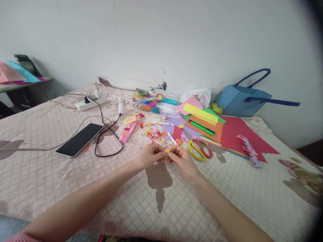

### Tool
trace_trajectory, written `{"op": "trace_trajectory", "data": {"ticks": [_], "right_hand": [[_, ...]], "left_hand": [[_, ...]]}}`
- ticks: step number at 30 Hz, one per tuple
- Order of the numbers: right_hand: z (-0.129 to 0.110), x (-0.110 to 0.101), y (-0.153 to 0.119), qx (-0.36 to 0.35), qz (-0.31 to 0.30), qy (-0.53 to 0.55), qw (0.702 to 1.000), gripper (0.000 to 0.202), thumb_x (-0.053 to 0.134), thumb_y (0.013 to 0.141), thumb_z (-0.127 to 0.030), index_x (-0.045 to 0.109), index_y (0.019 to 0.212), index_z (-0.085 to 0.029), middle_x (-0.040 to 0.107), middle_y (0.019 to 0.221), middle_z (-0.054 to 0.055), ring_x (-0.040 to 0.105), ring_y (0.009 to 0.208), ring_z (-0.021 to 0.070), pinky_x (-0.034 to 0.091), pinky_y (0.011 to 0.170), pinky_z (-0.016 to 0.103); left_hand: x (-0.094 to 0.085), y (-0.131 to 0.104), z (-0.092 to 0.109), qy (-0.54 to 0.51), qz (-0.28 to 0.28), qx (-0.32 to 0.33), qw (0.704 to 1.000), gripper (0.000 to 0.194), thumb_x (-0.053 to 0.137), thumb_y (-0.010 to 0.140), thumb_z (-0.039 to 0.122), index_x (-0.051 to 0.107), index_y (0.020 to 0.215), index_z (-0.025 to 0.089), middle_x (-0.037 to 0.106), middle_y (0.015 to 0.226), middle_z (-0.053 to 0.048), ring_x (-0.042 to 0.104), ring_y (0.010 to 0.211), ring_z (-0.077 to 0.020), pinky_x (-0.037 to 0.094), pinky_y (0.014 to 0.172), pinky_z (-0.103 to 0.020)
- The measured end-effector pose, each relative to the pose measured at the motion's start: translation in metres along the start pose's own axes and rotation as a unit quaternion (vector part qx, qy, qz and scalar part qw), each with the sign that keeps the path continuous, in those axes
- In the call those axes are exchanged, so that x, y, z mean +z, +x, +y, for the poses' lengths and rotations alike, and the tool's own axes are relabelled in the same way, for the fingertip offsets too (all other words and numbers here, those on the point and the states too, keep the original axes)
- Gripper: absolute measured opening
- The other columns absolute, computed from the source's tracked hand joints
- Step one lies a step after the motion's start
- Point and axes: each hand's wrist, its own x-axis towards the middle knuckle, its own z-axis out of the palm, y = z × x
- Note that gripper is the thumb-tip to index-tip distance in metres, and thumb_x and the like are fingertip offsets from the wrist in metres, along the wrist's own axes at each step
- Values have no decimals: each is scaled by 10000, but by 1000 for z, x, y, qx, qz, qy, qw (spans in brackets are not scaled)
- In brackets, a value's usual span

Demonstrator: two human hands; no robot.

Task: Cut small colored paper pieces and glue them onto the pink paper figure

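Fingertips of the left hand (149, 155) and right hand (182, 159) are pinching shut on a tiny yellow paper scrap (167, 152) — tearing it is likely if they are pulling apart. Dropped, it is getting lost among the confetti scraps (154, 133) — just beyond.

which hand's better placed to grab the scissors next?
Probably the right hand: the yellow-and-red scissors lie just to its right, while the left hand would have to cross over. Both pinch a small yellow paper piece.

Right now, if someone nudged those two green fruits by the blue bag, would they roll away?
The green fruits look round and smooth, so a push would probably roll them. They would likely not go far: the blue bag sits beside them and the stack of coloured paper lies in front. The quilted cover may slow them too.
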Motion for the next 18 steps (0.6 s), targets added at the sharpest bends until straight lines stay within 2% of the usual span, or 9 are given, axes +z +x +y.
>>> {"op": "trace_trajectory", "data": {"ticks": [5,11,14,18], "right_hand": [[0,1,-1,-12,10,-5,1000,90,615,744,-254,558,753,-185,558,654,-32,510,579,101,415,553,232],[3,-2,-1,-82,10,-81,993,45,582,779,-234,570,775,-191,576,708,-11,556,637,122,458,594,247],[6,-3,-1,-101,11,-111,989,36,574,788,-219,569,811,-192,597,758,7,593,686,144,491,652,280],[6,-2,-2,-143,20,-163,976,39,544,808,-193,580,822,-192,604,770,18,599,691,152,500,652,287]], "left_hand": [[0,-1,2,-34,-3,-16,999,228,666,699,325,570,697,117,616,587,-11,553,537,-87,429,548,-217],[-1,-2,2,-62,-11,-37,997,239,673,695,332,586,716,111,636,645,-24,561,559,-82,437,572,-215],[-2,-1,1,-47,-14,-28,998,232,673,695,326,587,717,112,628,624,-20,558,552,-86,437,566,-220],[-3,0,1,-31,-13,-10,999,213,669,696,306,589,716,110,620,602,-15,559,549,-91,433,556,-222]]}}
